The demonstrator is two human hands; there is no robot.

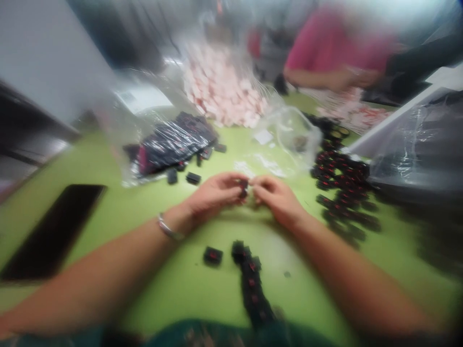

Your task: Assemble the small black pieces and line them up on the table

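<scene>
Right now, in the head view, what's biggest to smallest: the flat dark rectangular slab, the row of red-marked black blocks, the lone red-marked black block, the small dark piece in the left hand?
1. Dark slab
2. Row of black blocks
3. Lone black block
Unranked: dark piece, blurred, partly hidden by left hand

Site: workshop | Shown by: green worktable [173, 294], plastic bag [152, 118] of black parts [181, 140], heap of pale pieces [224, 91] | Co-worker in pink [325, 43] occupies far side
</scene>
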